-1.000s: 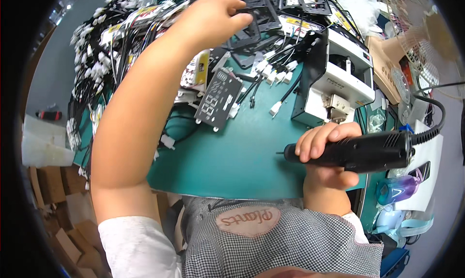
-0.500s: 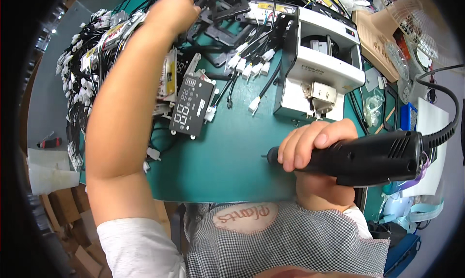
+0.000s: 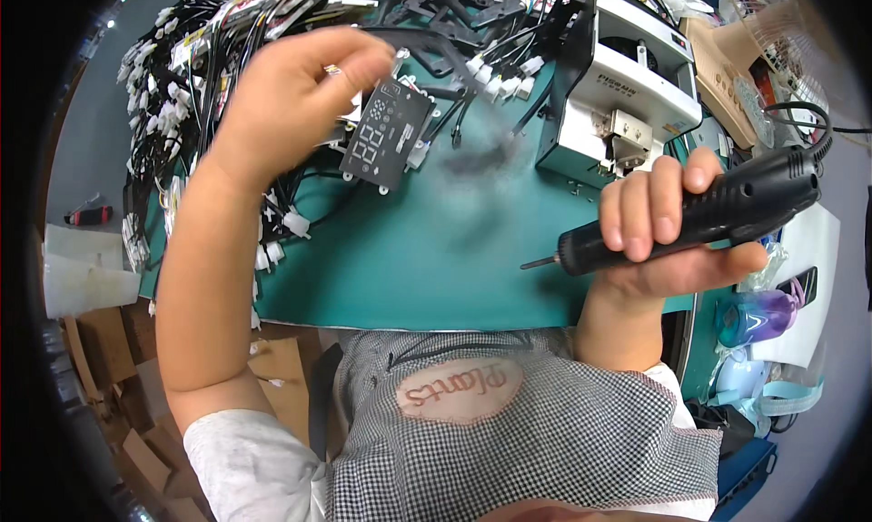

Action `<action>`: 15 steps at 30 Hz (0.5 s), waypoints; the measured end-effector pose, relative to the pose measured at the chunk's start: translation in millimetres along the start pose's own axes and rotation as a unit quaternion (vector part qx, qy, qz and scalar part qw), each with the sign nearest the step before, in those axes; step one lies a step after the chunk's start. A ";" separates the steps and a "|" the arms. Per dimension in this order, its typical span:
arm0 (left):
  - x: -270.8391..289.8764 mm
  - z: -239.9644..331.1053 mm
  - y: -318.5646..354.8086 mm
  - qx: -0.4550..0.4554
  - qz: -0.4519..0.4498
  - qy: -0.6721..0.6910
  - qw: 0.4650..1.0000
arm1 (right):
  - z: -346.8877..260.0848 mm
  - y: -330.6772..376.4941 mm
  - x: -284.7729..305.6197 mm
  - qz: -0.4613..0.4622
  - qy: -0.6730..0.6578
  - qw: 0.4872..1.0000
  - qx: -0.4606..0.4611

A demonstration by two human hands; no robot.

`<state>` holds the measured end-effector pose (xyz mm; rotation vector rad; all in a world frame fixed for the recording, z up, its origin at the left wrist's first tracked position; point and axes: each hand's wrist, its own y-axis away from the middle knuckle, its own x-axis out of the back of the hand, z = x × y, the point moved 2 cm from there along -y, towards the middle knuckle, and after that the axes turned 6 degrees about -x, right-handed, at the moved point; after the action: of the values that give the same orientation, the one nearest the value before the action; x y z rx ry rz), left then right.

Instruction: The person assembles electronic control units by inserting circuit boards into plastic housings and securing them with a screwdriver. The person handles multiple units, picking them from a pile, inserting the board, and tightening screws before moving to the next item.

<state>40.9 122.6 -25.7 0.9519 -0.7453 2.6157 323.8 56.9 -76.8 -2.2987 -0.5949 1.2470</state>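
My right hand [image 3: 668,213] is wrapped round a black electric screwdriver [image 3: 704,218], its thin bit pointing left over the green mat. At the left, my left hand [image 3: 304,90] is raised, thumb and forefinger brought together in a pinch. Beside its fingertips runs a dark curved strip [image 3: 422,39]; whether they hold it I cannot make out. Just right of that hand a black display panel [image 3: 389,139] with white digit shapes lies on the mat, white tabs at its edges. A dark smear [image 3: 481,161] right of the panel is too blurred to name.
A white and black screw feeder [image 3: 627,90] stands at the right back, small screws near its foot. Bundled cables with white connectors [image 3: 173,113] fill the left. Black plastic frames [image 3: 454,4] lie at the back. A purple and teal bottle [image 3: 758,318] is at the right.
My left hand has come back from the pile of frames toward me. My right hand has tilted the screwdriver up at its cable end and moved right. A dark blur now shows over the mat.
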 end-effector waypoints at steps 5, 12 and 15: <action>-51.6 4.5 39.6 0.091 -0.117 0.022 0.989 | -7.3 -2.0 -2.3 -0.040 -0.042 0.998 -0.041; -123.5 7.0 68.7 -0.117 -0.172 -0.077 0.975 | -5.1 -1.6 -8.8 0.005 -0.038 0.998 -0.045; -137.8 11.0 73.4 -0.172 -0.101 -0.136 0.971 | -4.6 -3.6 -8.9 0.004 -0.018 0.999 -0.041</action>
<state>120.8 46.2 -136.5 1.2148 -1.0642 2.1152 322.7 53.9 -66.6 -2.3515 -0.6627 1.2937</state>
